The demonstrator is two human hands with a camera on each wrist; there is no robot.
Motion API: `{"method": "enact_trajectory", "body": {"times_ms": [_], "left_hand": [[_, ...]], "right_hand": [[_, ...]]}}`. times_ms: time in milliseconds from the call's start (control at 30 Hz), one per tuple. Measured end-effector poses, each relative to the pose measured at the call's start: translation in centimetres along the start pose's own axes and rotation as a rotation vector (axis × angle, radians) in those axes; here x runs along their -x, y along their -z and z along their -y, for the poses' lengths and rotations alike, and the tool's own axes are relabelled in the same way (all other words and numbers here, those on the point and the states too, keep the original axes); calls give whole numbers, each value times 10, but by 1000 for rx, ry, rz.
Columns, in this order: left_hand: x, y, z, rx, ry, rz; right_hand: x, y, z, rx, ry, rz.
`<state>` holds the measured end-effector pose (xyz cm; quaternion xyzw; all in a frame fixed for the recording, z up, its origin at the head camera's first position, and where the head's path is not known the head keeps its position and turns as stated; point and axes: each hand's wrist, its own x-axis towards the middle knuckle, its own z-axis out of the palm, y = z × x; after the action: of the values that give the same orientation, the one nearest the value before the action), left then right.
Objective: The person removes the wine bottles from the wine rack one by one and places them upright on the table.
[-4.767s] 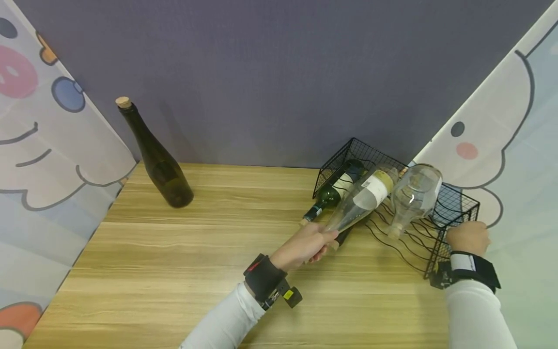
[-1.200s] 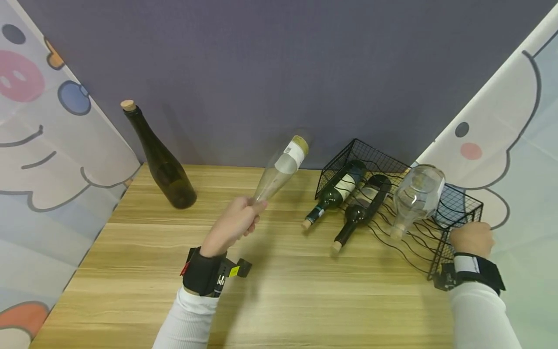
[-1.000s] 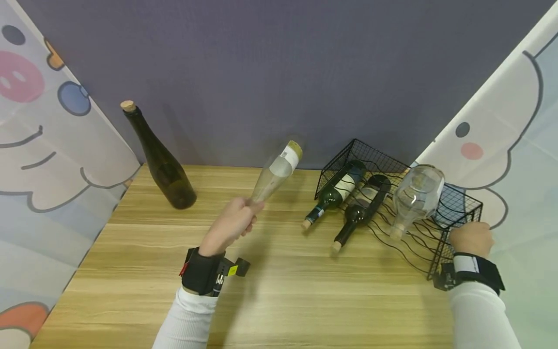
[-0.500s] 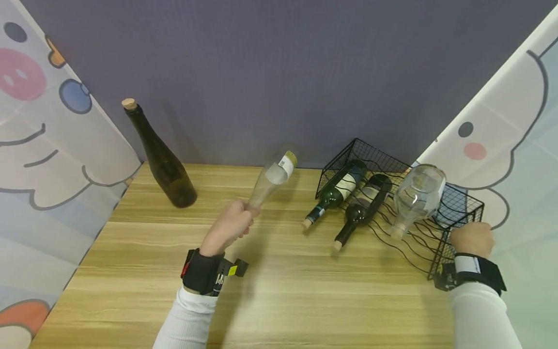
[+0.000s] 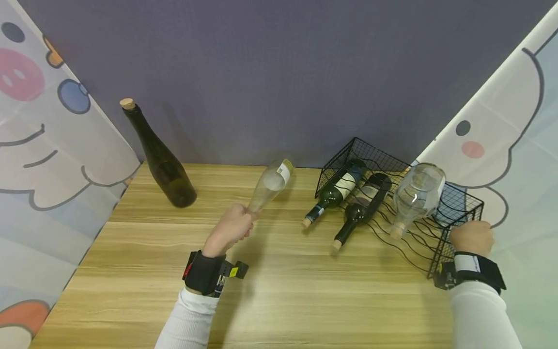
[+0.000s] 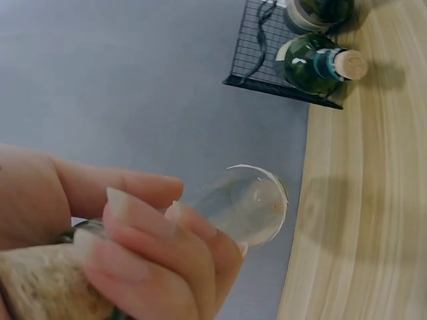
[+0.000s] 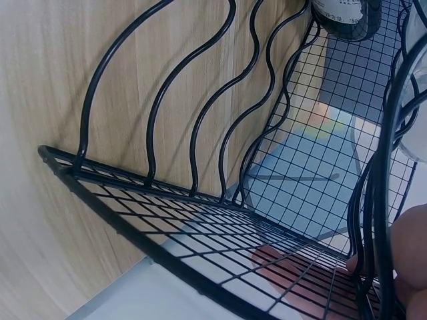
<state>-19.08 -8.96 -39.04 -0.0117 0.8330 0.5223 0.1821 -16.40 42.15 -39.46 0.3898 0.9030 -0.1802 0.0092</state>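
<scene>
My left hand grips a clear glass bottle by its neck, the labelled base pointing away over the back of the table. In the left wrist view its cork sticks out beside my curled fingers, and much of the neck is hidden by them. At the right, my right hand holds the near right corner of a black wire wine rack. Two dark wine bottles, one green and one nearly black, lie in the rack, along with a round clear bottle, necks toward me.
A tall dark bottle with a cork stands at the back left of the wooden table. Behind the table rises a grey panel; cartoon-printed sheets flank it on both sides.
My left hand has carried the clear bottle leftward from over the rack to the table's middle; lately its base has dipped lower. My right hand has kept its hold on the rack.
</scene>
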Motion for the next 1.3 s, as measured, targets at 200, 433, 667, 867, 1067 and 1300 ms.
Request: {"method": "enact_trajectory", "body": {"times_ms": [200, 433, 667, 867, 1067, 1300], "left_hand": [[-2, -3, 4, 5, 9, 1], [-2, -5, 5, 12, 12, 11], [0, -7, 7, -24, 22, -1], [-2, -8, 9, -51, 29, -5], [-2, -7, 7, -37, 35, 9], [-4, -6, 6, -61, 41, 12]], "right_hand": [[3, 2, -1, 64, 41, 3], [3, 0, 1, 59, 26, 4], [2, 0, 0, -41, -39, 24], [3, 0, 0, -48, -44, 22], [3, 0, 0, -20, -28, 25], [3, 0, 0, -41, -40, 21]]}}
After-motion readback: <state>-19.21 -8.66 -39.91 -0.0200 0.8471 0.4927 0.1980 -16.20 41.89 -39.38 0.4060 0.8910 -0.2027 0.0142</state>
